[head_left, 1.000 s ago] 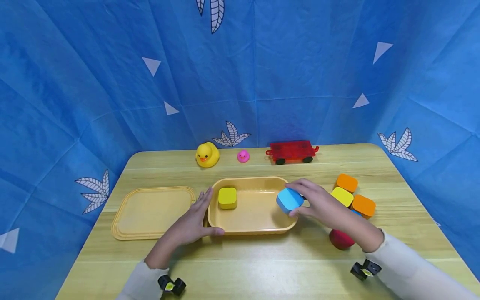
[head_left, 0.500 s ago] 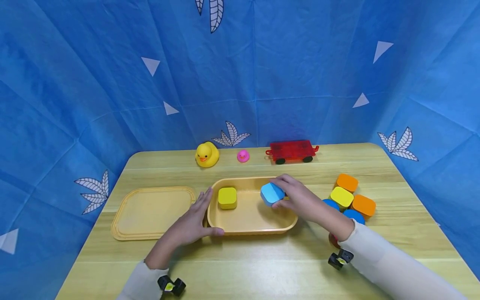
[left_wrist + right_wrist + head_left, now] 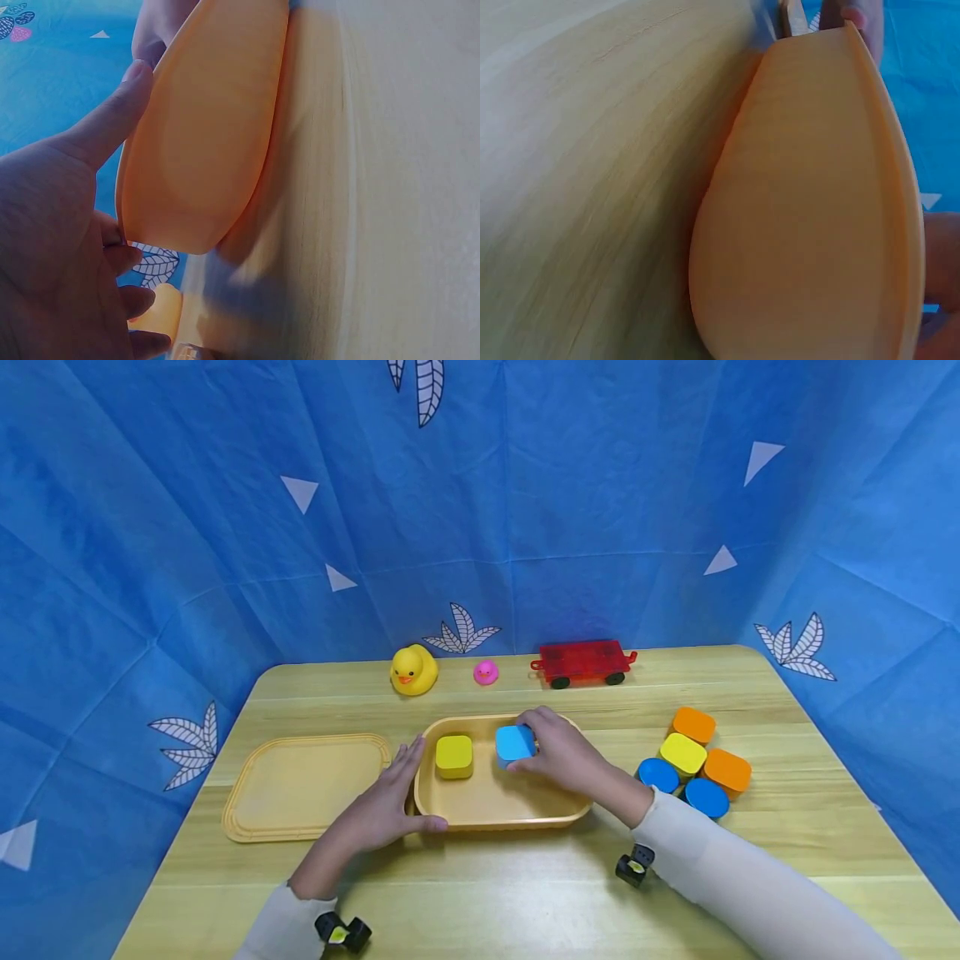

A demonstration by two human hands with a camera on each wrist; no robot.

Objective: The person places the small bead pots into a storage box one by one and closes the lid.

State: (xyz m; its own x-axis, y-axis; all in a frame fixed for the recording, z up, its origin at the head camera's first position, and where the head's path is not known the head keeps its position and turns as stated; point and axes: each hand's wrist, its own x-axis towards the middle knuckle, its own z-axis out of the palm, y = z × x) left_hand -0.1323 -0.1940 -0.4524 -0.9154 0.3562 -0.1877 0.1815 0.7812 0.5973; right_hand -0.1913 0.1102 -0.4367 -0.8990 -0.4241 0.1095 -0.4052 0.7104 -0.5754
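A tan plastic box [image 3: 480, 812] stands on the table, with a yellow rounded block [image 3: 454, 757] inside at the left. My left hand [image 3: 386, 802] holds the box's left end, thumb over the near rim and fingers along the end wall. Inside the box, my right hand [image 3: 562, 756] pinches a light blue rounded block [image 3: 514, 745] to the right of the yellow one. Whether the blue block touches the box floor cannot be seen. In the right wrist view, the box wall [image 3: 802, 202] hides most of the right hand. The left wrist view shows the left thumb [image 3: 120, 109] at the rim.
A tan lid [image 3: 303, 789] lies left of the box. Right of it are orange [image 3: 693, 725], yellow [image 3: 682, 754] and blue [image 3: 707, 797] blocks. Along the back stand a yellow duck [image 3: 414, 670], a small pink duck [image 3: 486, 672] and a red toy wagon [image 3: 581, 662].
My right hand has carried the light blue block leftward within the box, toward the yellow block. The left hand has stayed put. A red object on the right is now hidden by my sleeve.
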